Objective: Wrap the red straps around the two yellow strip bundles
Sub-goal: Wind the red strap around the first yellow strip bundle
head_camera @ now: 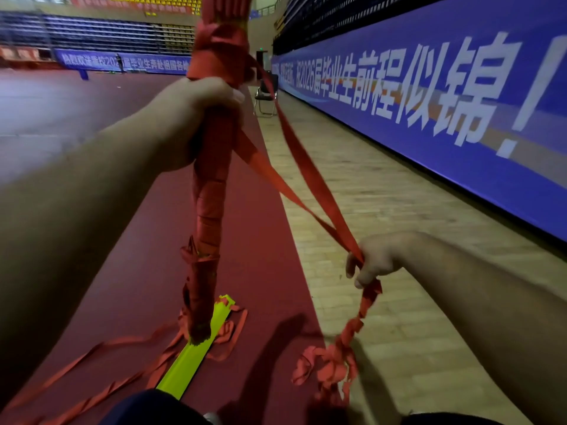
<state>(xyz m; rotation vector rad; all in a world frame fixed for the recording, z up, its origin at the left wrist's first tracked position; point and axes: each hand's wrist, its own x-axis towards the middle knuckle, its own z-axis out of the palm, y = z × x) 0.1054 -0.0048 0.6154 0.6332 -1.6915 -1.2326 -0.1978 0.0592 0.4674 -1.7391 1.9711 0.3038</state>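
Centre frame, the left hand (199, 118) grips the upright wrapped bundle (210, 210); lower right, the right hand (374, 259) pinches the red strap (294, 179) running off it. Let that pull slacken and the top turns could loosen and unwind.

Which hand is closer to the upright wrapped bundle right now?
Left. The left hand grips the bundle; the right hand is off to its right and lower, clear of it, holding the strap that runs from it.
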